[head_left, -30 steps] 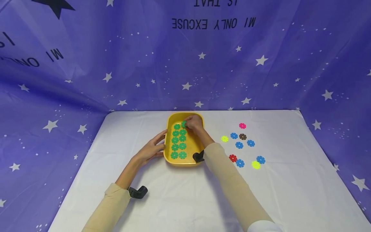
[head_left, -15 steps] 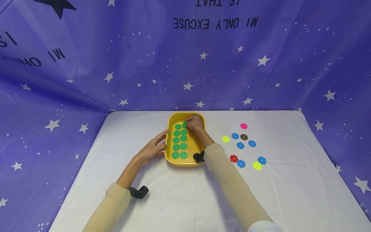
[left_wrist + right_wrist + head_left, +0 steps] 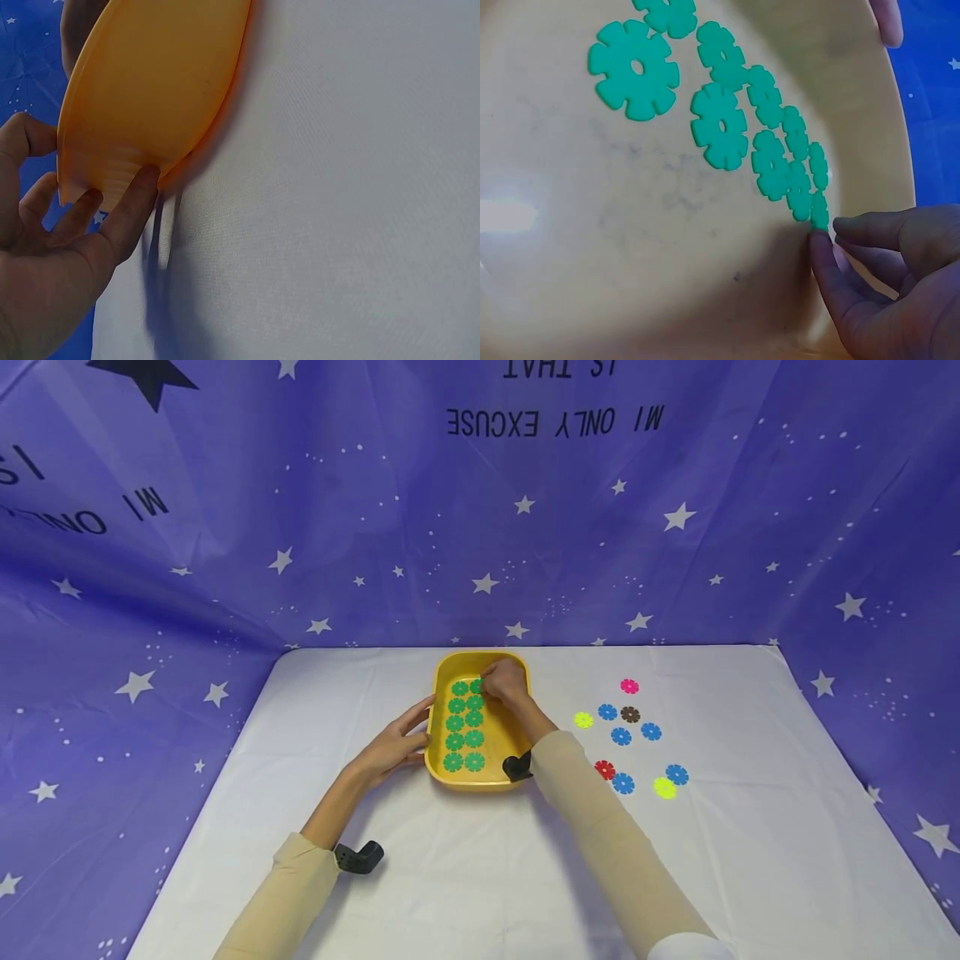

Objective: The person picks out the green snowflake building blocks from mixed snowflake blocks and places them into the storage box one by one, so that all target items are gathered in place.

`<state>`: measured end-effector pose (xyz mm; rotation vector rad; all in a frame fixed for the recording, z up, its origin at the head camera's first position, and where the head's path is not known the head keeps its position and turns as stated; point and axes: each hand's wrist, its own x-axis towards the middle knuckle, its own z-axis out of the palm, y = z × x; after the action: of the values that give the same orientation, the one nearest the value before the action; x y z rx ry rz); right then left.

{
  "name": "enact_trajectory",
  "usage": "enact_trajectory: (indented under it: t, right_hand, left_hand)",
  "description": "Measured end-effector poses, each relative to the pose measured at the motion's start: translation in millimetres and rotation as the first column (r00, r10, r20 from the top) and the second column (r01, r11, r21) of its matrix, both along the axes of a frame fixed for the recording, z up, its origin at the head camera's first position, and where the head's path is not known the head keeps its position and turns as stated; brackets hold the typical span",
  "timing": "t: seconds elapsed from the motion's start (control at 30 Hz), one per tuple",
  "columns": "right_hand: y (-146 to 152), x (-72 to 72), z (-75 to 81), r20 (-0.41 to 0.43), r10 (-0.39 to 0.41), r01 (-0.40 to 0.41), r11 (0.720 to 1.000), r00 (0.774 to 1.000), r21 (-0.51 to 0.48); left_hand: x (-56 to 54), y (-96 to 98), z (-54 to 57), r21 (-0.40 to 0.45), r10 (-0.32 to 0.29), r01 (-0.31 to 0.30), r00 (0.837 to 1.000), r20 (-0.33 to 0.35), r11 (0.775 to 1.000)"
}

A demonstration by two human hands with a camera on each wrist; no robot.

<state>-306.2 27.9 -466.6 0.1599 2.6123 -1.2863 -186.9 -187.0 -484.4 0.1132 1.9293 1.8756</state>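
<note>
In the head view, a yellow tray point(image 3: 495, 737) holds green notched interlocking discs point(image 3: 454, 723) in two columns on its left side. My left hand point(image 3: 386, 752) is at the tray's left wall. In the left wrist view, its fingers point(image 3: 135, 206) touch the outer wall, spread along it. My right hand point(image 3: 505, 681) reaches into the far end of the tray. In the right wrist view, its fingertips pinch the edge of a green disc point(image 3: 820, 211) at the end of the row, partly hidden by the fingers.
Right of the tray, loose discs lie on the white cloth: several blue point(image 3: 621, 737), two yellow point(image 3: 582, 720), one pink point(image 3: 629, 686), one brown point(image 3: 630, 714) and one red point(image 3: 604, 769). A purple star-printed curtain point(image 3: 480, 527) stands behind the table.
The green disc at my right fingertips has shifted slightly towards me, in line with the disc beside it. My left hand stays at the tray's wall.
</note>
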Motion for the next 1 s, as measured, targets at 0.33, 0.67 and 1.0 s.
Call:
enact_trajectory:
  t: [0.33, 0.67, 1.0]
  right_hand:
    - [4.4, 3.7, 17.8, -0.019, 0.092, -0.092, 0.996, 0.996, -0.011]
    - [38.4, 35.7, 53.0, -0.158, 0.242, -0.250, 0.968, 0.957, -0.029]
    - [84.0, 70.5, 74.0, -0.361, 0.339, -0.300, 0.940, 0.869, 0.161]
  left_hand:
    - [-1.4, 0.1, 2.1, -0.007, 0.003, -0.003, 1.000, 0.003, 1.000]
    - [-2.6, 2.0, 0.0, 0.000, -0.012, 0.012, 1.000, 0.004, 1.000]
    - [-1.0, 3.1, 2.5, -0.001, -0.008, 0.008, 1.000, -0.003, 1.000]
